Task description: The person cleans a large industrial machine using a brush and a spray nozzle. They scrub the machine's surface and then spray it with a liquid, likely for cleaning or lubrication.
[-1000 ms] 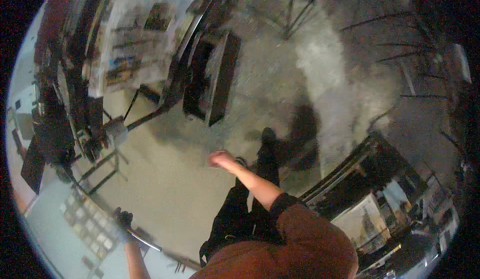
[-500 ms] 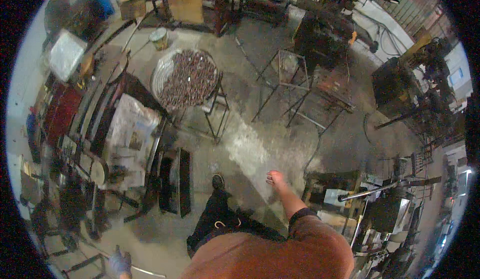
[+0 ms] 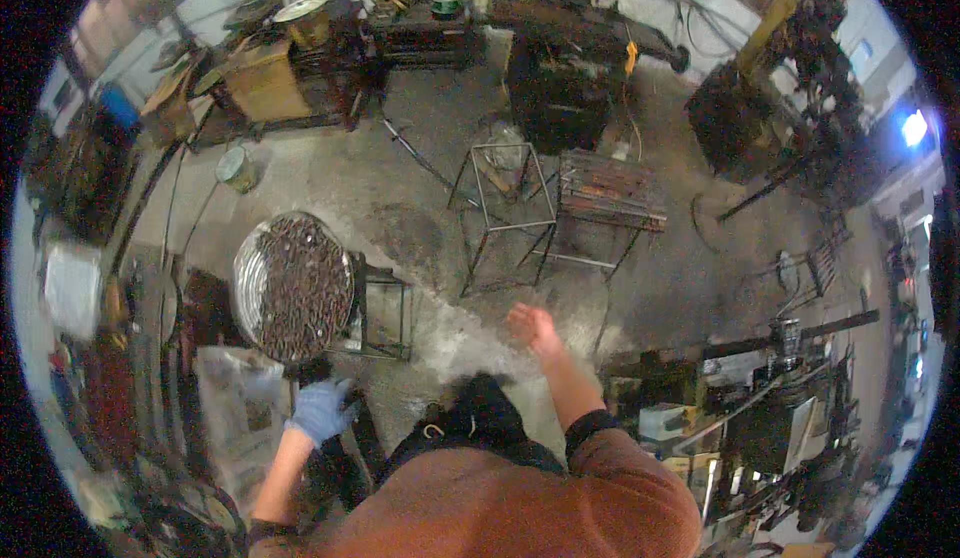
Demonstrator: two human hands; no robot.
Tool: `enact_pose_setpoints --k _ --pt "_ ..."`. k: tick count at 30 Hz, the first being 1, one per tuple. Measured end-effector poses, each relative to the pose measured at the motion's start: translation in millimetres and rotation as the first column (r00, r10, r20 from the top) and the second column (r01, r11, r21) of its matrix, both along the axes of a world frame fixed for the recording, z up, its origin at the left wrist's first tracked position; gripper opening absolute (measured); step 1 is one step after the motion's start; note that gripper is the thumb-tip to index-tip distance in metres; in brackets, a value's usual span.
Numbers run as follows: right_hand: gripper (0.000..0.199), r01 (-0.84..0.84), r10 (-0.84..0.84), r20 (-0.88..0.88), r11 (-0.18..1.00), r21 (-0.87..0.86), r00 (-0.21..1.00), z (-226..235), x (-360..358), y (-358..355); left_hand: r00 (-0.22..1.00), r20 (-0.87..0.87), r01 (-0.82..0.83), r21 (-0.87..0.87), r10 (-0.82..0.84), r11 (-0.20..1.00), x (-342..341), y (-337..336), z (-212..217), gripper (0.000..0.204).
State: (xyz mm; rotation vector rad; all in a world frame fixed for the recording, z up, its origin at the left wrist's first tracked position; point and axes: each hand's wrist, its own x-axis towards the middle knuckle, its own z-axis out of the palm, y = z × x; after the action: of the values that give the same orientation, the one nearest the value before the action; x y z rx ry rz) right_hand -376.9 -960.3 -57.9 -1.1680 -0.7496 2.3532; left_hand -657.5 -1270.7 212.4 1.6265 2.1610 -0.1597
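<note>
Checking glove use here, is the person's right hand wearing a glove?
No, the right hand is bare, while the left hand wears a blue glove.

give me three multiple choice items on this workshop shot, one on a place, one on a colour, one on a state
1. Where is the round tray of dark metal pieces?
A. to the person's left, on a metal stand
B. on the slatted table
C. in the right hand

2. What colour is the glove on the left hand?
A. red
B. blue
C. yellow

3. How is the right hand?
A. shut on a hammer
B. resting on the open frame
C. bare, open and empty

Answers:
1 A, the round tray sits on a metal stand by the left hand.
2 B, the glove is blue.
3 C, the right hand hangs open over the floor, with its fingers loose and holding nothing.
</note>
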Motion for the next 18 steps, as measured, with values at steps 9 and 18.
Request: enact_pose_setpoints --k 9,18 --pt "0.036 0.287 -0.345 0.269 0.929 0.234 0.899 -63 -73 222 0.997 0.051 0.052 -0.039 -0.05 0.998 -50 249 31 0.042" --pt "0.07 -0.455 -0.431 0.806 0.67 0.587 0.405 -30 -106 344 0.965 0.233 -0.103 -0.093 0.122 0.99 -116 299 18 0.035"
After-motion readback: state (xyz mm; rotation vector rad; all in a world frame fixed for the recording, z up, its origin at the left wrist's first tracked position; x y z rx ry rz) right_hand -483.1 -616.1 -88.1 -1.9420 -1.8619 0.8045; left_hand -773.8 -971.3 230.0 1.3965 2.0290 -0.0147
